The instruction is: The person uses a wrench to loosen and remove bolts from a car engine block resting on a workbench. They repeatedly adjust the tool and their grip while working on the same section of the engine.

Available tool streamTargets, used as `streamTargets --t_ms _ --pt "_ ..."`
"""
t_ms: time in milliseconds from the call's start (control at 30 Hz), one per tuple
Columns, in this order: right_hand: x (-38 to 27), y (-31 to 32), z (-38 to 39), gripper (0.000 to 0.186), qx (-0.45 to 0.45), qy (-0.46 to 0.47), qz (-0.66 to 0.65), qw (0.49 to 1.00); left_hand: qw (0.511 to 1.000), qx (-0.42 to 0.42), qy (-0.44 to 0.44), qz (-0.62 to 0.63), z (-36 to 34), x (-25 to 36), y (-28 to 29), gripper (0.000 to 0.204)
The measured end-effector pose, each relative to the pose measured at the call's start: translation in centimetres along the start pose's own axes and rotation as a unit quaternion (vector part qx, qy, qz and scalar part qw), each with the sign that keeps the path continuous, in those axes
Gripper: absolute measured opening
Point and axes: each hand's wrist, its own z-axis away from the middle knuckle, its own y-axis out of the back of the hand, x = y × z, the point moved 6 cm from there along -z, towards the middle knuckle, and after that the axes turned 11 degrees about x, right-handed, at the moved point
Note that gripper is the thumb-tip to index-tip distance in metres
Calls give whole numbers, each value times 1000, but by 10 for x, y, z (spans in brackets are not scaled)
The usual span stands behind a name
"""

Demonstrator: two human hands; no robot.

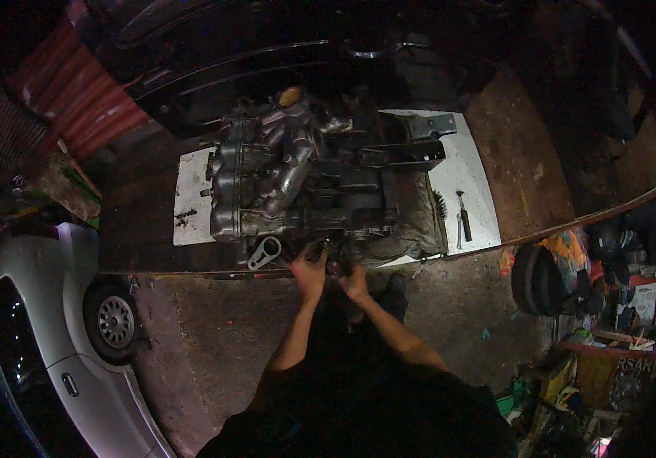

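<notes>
Small dark part [332,267], at front edge of bench [526,168], between both hands; exact shape lost in shadow. Left hand [310,266]: fingers curled toward it, firm grip or mere touch, can't tell. Right hand [353,284]: fingers bent in from the other side, hold also unclear. Both set close together, probably for steadying from two sides. Just left of left hand, pale metal piece [256,261] with round opening, at bench edge, likely parked within reach. Just past hands, big greasy engine [290,183] lying on bench. Grey cloth [419,229] bunched at its right end, presumably for padding or wiping. White sheet [480,191] underneath, showing past both ends, likely against oil. On sheet, right of cloth, dark-handled tool [465,227] and slim metal tool [459,237] side by side, probably put there clear of engine but handy. Farther back, dark panel [267,57] with shiny trim; red corrugated sheet [76,84] at far left.
</notes>
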Motion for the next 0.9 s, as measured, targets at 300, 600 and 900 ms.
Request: streamTargets --t_ms 300,600,900 --pt "0 -29 8 35 -47 51 -105 992 998 -12 -7 -63 -3 -6 4 23" --pt "133 -62 -11 42 -89 -83 5 993 992 -25 -56 -111 -7 8 6 20" --pt "68 -22 -15 48 -77 -38 105 991 998 -45 16 -50 -8 13 2 21"
